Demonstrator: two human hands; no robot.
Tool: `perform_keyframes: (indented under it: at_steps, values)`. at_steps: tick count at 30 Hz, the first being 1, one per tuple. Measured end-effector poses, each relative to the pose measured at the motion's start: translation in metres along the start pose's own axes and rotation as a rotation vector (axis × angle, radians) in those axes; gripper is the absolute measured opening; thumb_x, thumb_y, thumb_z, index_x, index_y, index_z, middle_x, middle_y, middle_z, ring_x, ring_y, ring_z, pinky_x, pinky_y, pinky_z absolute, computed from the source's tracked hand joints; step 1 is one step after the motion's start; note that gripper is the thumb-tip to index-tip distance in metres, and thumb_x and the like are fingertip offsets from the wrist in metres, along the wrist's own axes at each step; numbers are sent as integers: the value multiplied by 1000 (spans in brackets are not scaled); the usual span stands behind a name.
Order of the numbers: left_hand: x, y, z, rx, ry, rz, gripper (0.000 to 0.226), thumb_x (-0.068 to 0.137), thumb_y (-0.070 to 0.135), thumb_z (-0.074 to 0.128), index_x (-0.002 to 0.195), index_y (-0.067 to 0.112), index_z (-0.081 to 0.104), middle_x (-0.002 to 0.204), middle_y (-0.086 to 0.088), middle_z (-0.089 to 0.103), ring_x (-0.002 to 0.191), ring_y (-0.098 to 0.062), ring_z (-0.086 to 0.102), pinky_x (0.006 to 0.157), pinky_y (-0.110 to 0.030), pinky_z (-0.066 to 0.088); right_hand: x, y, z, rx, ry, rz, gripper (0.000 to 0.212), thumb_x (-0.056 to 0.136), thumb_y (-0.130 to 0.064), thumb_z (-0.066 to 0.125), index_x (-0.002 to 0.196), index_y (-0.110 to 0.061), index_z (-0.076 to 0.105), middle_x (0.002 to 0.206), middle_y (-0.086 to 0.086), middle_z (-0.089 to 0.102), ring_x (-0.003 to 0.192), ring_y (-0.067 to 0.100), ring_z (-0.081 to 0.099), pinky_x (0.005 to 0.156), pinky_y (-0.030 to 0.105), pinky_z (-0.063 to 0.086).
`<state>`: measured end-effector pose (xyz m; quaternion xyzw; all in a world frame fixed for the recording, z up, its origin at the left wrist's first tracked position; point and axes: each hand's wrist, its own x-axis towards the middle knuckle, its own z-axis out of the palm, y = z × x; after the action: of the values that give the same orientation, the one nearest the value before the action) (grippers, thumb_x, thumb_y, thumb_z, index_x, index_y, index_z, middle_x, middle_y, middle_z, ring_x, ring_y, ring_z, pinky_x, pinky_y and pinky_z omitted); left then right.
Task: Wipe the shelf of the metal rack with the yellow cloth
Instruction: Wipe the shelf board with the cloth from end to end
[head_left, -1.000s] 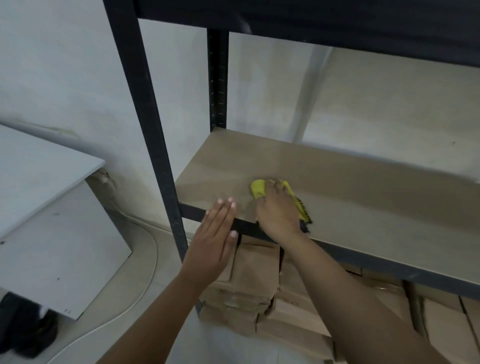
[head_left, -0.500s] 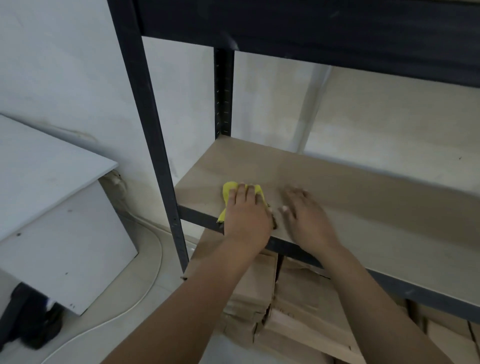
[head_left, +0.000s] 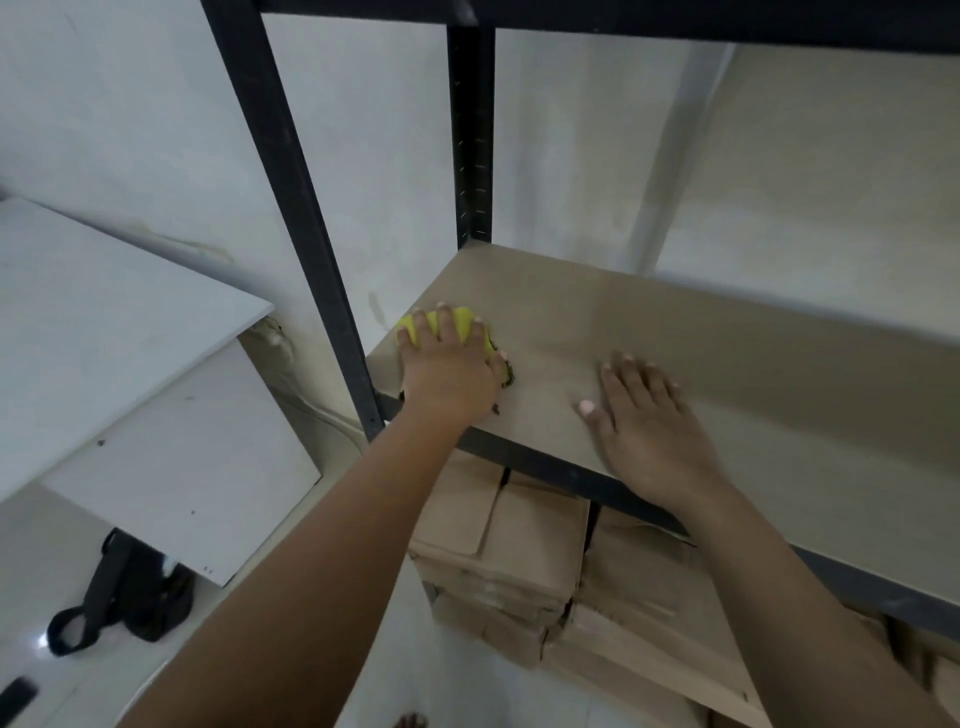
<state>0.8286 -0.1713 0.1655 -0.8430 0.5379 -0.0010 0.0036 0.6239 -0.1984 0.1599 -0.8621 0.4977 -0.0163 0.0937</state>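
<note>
The brown shelf board (head_left: 769, 374) of the black metal rack (head_left: 306, 223) lies in front of me at chest height. A yellow cloth (head_left: 464, 317) sits at the shelf's front left corner. My left hand (head_left: 447, 374) presses down on it with fingers spread over the top, so only its far edge and right side show. My right hand (head_left: 649, 431) rests flat on the bare board to the right of the cloth, fingers apart, holding nothing.
The rack's front left post runs just left of the cloth, and a back post (head_left: 471, 140) stands behind it. Cardboard boxes (head_left: 519, 561) are stacked under the shelf. A white table (head_left: 104, 322) stands to the left, with a black strap (head_left: 124, 597) on the floor.
The cloth went from under my right hand to under my left, which has slid it left to the shelf corner. My right hand let go and now lies flat further right.
</note>
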Motion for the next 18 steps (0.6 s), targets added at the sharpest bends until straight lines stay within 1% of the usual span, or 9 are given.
perform_keyframes:
  at_steps: [3,5,7,9,12,14,16,17,18]
  values:
    - [39,-11,-2,22,-15,2,57,94,56,14,147,35,11,157,-12,0,141,-44,-5,108,-64,3,1,-1,1,-26,7,2,68,91,-59,6,148,-21,-1,159,4,-6,146,23,-7,120,42,0]
    - [65,-14,-5,34,-6,6,57,93,56,17,147,35,15,157,-12,3,140,-46,-1,109,-64,5,1,-1,1,-30,10,10,71,89,-61,5,147,-22,-2,158,3,-7,146,22,-8,120,42,0]
    - [88,-17,-9,10,6,-53,58,93,55,21,145,30,20,155,-15,11,137,-49,11,109,-60,14,-1,-2,2,-14,10,18,72,88,-63,5,147,-24,-4,158,1,-9,146,21,-9,120,41,-1]
    - [106,-20,-13,-96,-29,-137,60,92,53,23,146,26,20,149,-19,23,128,-48,31,103,-52,31,0,-2,0,-5,6,26,71,88,-64,7,147,-26,-3,158,-1,-9,146,19,-10,120,40,-2]
    - [111,-22,-13,-202,-71,-153,58,95,49,23,147,22,19,133,-20,39,117,-40,44,91,-43,38,4,-1,-1,-4,-1,32,70,88,-64,10,147,-27,-2,158,-2,-8,146,18,-10,120,39,-2]
    - [101,-23,-11,-183,-17,-144,50,98,40,26,141,16,30,129,-19,42,115,-38,45,88,-42,39,4,-1,-1,-9,4,32,70,88,-65,10,147,-29,-2,158,-3,-7,146,18,-10,120,39,-1]
    - [86,-25,-8,-105,27,-116,41,98,29,28,134,11,38,132,-18,38,116,-38,41,86,-42,38,4,-2,0,-14,9,34,69,88,-65,9,147,-30,-2,158,-3,-7,146,19,-10,120,40,-1]
    - [77,-26,-6,-52,44,-87,41,98,27,27,135,11,38,138,-19,33,120,-39,37,89,-44,37,5,-3,0,-10,5,36,69,88,-65,10,147,-30,-2,158,-3,-7,145,19,-10,119,40,-2]
    - [66,-28,-3,-11,61,-59,43,99,28,26,138,11,35,144,-21,27,127,-42,30,97,-46,34,4,-4,0,-4,-1,38,68,89,-64,11,147,-30,-1,158,-3,-7,145,19,-10,119,40,-2]
